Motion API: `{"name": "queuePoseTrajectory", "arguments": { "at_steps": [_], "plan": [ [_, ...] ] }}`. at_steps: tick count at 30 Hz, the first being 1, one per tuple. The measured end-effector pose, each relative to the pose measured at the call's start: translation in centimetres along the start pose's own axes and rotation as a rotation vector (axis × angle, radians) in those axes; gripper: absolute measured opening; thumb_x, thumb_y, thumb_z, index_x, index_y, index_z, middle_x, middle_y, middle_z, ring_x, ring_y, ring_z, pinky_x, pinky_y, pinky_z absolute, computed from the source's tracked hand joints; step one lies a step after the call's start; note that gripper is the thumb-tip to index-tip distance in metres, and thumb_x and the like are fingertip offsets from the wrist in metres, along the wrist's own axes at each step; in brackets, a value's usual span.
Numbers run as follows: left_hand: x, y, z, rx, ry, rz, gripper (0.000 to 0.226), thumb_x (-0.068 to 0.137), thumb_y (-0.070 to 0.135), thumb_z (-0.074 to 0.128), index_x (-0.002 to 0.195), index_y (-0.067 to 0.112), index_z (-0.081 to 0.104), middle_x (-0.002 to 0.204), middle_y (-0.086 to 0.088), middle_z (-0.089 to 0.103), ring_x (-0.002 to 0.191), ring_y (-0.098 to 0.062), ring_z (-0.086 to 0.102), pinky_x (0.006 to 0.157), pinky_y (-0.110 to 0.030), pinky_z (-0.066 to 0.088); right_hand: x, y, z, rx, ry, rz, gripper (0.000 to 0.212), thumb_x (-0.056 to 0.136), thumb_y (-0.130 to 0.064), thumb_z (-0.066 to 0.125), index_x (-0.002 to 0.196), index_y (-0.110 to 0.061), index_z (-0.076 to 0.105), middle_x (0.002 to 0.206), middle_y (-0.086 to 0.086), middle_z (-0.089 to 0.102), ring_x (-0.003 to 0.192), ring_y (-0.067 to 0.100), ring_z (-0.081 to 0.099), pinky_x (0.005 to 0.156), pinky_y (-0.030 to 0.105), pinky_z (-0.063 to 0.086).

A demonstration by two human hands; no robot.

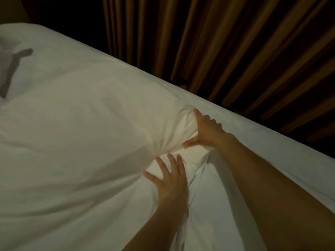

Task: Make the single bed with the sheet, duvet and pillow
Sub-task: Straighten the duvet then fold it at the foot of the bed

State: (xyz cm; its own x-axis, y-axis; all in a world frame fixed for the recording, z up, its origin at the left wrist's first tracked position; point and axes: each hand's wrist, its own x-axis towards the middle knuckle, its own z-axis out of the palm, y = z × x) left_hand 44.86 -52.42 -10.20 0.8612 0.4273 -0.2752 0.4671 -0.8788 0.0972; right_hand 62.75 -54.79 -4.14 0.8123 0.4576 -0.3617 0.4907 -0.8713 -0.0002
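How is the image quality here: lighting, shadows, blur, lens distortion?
Head view: dim, warm light; the curtain falls into near black. A hard dark shadow crosses the white bedding at upper left. Wide-angle bend shows along the bed edge. The hands, left and right, are slightly soft.

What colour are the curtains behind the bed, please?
Brown curtains, pleated, in the head view.

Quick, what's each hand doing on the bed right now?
Left hand: open, fingers spread, pressing flat on the white duvet.
Right hand: gripping a bunched corner of the duvet.
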Motion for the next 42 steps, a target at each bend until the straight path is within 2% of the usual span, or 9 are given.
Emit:
{"name": "queuePoseTrajectory", "arguments": {
  "at_steps": [8,11,14,17,21,27,32,38,42],
  "plan": [
    [0.0,-1.7,-2.5,-0.105,0.087,0.019,0.128,0.046,0.039,0.087,0.148,0.008,0.016,0.144,-0.026,0.038,0.130,-0.057,0.029,0.082,-0.083,0.021,-1.1,-1.5,-5.2,-0.020,0.220,-0.071,0.081,0.067,-0.063,0.072,0.124,-0.009,0.049,0.113,0.012,0.061,0.101,0.029,0.058,0.076,0.031,0.042],
    [-0.2,-0.4,-3.3,-0.134,0.050,0.204,0.101,0.089,0.041,0.053,0.142,0.015,-0.030,0.156,-0.022,-0.011,0.140,-0.046,-0.015,0.098,-0.076,0.000,-1.5,2.1,-5.3,-0.037,0.257,0.211,0.090,0.064,-0.067,0.071,0.126,-0.007,0.046,0.119,0.014,0.057,0.110,0.032,0.055,0.080,0.035,0.041],
    [-1.6,-0.1,-3.4,-0.120,-0.159,0.273,0.088,0.094,0.055,0.035,0.146,0.019,-0.026,0.153,-0.017,-0.027,0.138,-0.039,-0.028,0.099,-0.069,-0.018,-2.2,1.6,-2.5,-0.149,0.083,0.395,0.107,0.069,-0.066,0.068,0.144,-0.006,0.023,0.145,0.018,0.033,0.131,0.036,0.034,0.107,0.047,0.028],
    [-2.2,-2.2,-3.4,-0.138,-0.160,0.306,0.083,0.092,0.065,0.023,0.148,0.021,-0.020,0.153,-0.013,-0.028,0.140,-0.033,-0.029,0.102,-0.062,-0.022,-1.9,-2.4,-4.0,-0.223,0.227,0.220,0.109,0.077,-0.062,0.063,0.151,-0.013,-0.001,0.155,0.018,0.008,0.139,0.041,0.015,0.110,0.061,0.012],
    [-0.8,-7.8,-7.5,-0.038,0.093,0.023,0.083,0.093,0.064,0.015,0.147,0.012,-0.021,0.153,-0.009,-0.030,0.139,-0.032,-0.030,0.094,-0.071,-0.021,-2.5,-9.5,-4.8,-0.105,0.535,-0.246,0.075,0.094,-0.056,0.035,0.151,-0.031,-0.006,0.159,0.003,-0.005,0.145,0.031,0.001,0.112,0.059,-0.001],
    [-3.2,-18.1,-5.0,0.089,0.041,-0.155,0.085,0.087,0.072,0.023,0.145,0.033,-0.023,0.141,0.003,-0.046,0.131,-0.035,-0.042,0.082,-0.081,-0.017,-1.7,-8.9,2.6,-0.175,0.070,-0.008,0.084,0.080,-0.078,0.006,0.145,-0.035,-0.024,0.156,0.002,-0.025,0.142,0.037,-0.017,0.107,0.069,-0.007],
    [-3.8,-19.6,-6.9,0.012,0.022,-0.175,0.094,0.084,0.076,0.024,0.143,0.026,-0.030,0.147,-0.002,-0.042,0.130,-0.036,-0.043,0.086,-0.081,-0.013,-3.3,-15.6,-1.1,-0.055,0.213,-0.088,0.086,0.083,-0.077,0.019,0.147,-0.035,-0.020,0.157,0.004,-0.021,0.143,0.036,-0.016,0.110,0.063,-0.008],
    [-2.2,-26.3,-10.5,-0.025,0.072,-0.357,0.094,0.078,0.082,0.013,0.137,0.026,-0.036,0.146,0.001,-0.044,0.130,-0.034,-0.044,0.089,-0.080,-0.012,-5.0,-31.5,-5.6,-0.088,0.493,-0.764,0.063,0.094,-0.062,0.017,0.146,-0.041,-0.013,0.159,-0.004,-0.013,0.145,0.026,-0.015,0.112,0.057,-0.012],
    [-4.5,-32.9,-6.2,-0.145,-0.065,-0.531,0.103,0.053,0.092,-0.005,0.133,0.037,-0.043,0.141,0.007,-0.048,0.132,-0.038,-0.039,0.088,-0.083,-0.002,1.3,-28.7,1.3,-0.340,0.273,-0.567,0.086,0.074,-0.080,-0.014,0.149,-0.039,-0.006,0.159,-0.007,-0.009,0.146,0.022,-0.012,0.107,0.067,-0.010]
  ]
}}
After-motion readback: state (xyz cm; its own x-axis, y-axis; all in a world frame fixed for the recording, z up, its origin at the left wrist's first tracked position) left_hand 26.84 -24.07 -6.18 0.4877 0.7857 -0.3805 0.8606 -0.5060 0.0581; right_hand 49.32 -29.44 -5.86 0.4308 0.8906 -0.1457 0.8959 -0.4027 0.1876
